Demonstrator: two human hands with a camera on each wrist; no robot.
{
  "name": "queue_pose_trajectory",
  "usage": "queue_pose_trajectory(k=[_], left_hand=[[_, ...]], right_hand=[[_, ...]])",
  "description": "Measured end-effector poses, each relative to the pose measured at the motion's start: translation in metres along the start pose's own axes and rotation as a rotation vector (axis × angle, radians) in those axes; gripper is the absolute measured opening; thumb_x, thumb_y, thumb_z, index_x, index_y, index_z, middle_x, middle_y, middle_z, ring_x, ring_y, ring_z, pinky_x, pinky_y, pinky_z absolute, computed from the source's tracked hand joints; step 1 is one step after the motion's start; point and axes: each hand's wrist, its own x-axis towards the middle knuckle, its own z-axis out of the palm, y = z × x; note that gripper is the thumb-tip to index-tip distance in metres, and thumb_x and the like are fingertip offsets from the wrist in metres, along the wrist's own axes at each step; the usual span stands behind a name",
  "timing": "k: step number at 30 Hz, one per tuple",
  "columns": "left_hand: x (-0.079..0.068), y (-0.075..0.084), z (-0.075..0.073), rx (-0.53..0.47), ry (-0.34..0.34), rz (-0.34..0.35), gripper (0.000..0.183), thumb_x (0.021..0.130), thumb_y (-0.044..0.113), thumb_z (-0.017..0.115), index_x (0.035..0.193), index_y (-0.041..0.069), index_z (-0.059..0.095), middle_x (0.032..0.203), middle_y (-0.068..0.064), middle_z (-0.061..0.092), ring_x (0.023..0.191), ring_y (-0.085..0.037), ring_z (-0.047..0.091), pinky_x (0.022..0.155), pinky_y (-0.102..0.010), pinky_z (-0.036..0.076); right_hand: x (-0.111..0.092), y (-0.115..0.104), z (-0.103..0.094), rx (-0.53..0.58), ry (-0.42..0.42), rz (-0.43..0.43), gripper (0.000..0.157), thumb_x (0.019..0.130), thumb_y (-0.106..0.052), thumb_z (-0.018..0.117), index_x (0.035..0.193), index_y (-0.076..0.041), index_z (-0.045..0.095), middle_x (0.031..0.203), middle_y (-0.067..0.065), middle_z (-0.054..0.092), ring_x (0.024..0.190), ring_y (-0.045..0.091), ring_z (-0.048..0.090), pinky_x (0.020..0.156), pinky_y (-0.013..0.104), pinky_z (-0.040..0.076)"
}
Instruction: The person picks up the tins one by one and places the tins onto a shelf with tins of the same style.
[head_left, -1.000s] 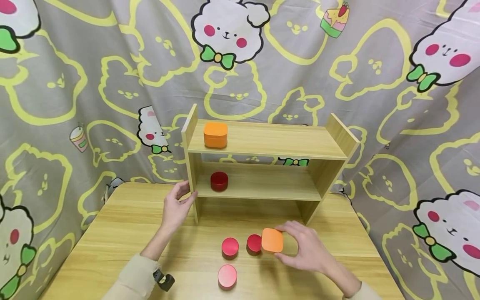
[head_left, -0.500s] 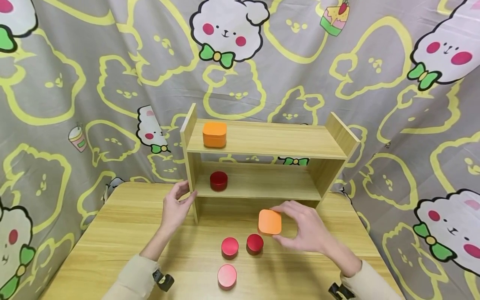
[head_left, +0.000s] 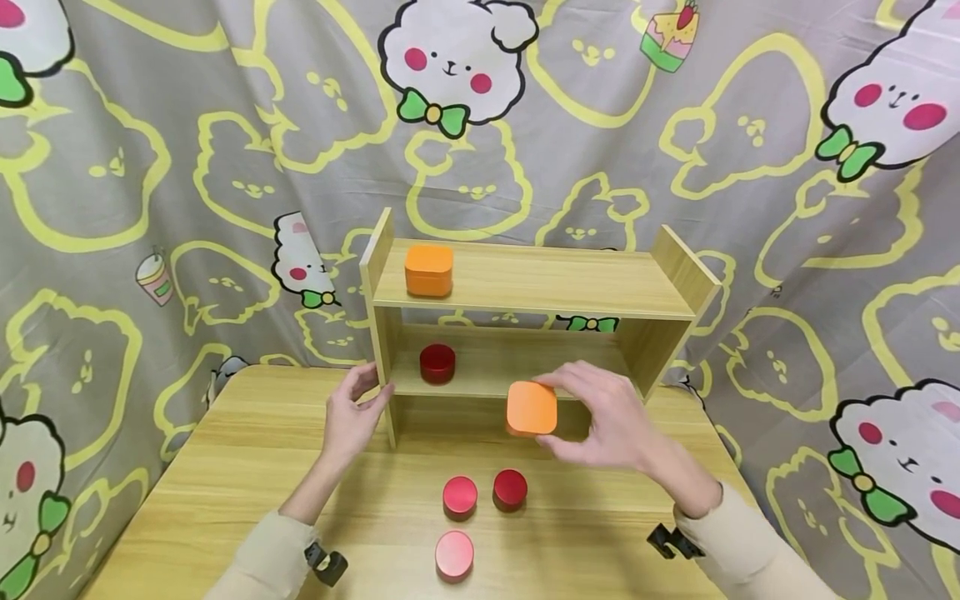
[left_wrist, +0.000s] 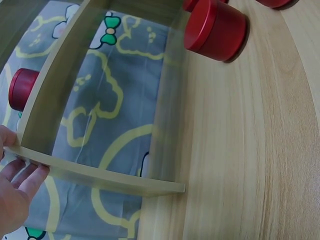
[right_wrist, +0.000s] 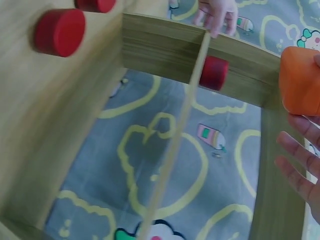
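Observation:
My right hand (head_left: 603, 417) pinches an orange rounded-square tin (head_left: 532, 408) between thumb and fingers, held up in front of the wooden shelf (head_left: 517, 387). That orange tin (right_wrist: 298, 82) also shows at the right edge of the right wrist view. My left hand (head_left: 357, 410) grips the shelf's left side panel, thumb on one side and fingers on the other, as the left wrist view shows with the hand (left_wrist: 17, 187) at the panel edge. Another orange tin (head_left: 429, 271) stands on the top board at left. On the middle board sits a dark red round tin (head_left: 437, 364).
Three round tins stand on the wooden table (head_left: 217, 467) before the shelf: a red one (head_left: 460, 497), a darker red one (head_left: 510, 489) and a pinkish one (head_left: 454, 555). A patterned curtain (head_left: 247, 108) hangs behind and around the table.
My right hand has lifted the orange tin up from beside the dark red tin, moving forward and slightly left toward the shelf. The left hand stays on the side panel.

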Motion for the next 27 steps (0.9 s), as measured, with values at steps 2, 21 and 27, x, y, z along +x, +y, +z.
queue_pose_trajectory(k=[2, 21, 27], left_hand=[[-0.001, 0.001, 0.000, 0.001, 0.002, -0.002, 0.039, 0.095, 0.001, 0.075, 0.132, -0.001, 0.064, 0.126, -0.024, 0.073, 0.102, 0.013, 0.062, 0.084, -0.007, 0.058], [-0.002, 0.003, 0.000, -0.016, 0.007, -0.014, 0.036, 0.097, 0.005, 0.075, 0.131, 0.003, 0.067, 0.124, -0.022, 0.074, 0.105, 0.007, 0.065, 0.085, -0.008, 0.058], [-0.002, 0.003, 0.001, -0.019, 0.003, -0.014, 0.036, 0.097, 0.005, 0.075, 0.132, 0.003, 0.067, 0.124, -0.022, 0.073, 0.106, 0.005, 0.066, 0.085, -0.008, 0.058]], right_hand=[[0.009, 0.000, -0.003, -0.003, 0.020, -0.017, 0.054, 0.076, -0.047, 0.083, 0.120, -0.017, 0.073, 0.102, -0.008, 0.075, 0.092, 0.010, 0.070, 0.073, 0.032, 0.061], [0.073, 0.015, -0.027, 0.003, 0.043, -0.071, 0.056, 0.077, -0.042, 0.082, 0.124, -0.012, 0.073, 0.104, 0.001, 0.077, 0.094, 0.018, 0.071, 0.077, 0.038, 0.062], [0.084, 0.019, -0.031, 0.021, 0.050, -0.073, 0.057, 0.075, -0.034, 0.086, 0.126, -0.012, 0.072, 0.107, 0.002, 0.076, 0.096, 0.018, 0.069, 0.078, 0.040, 0.061]])
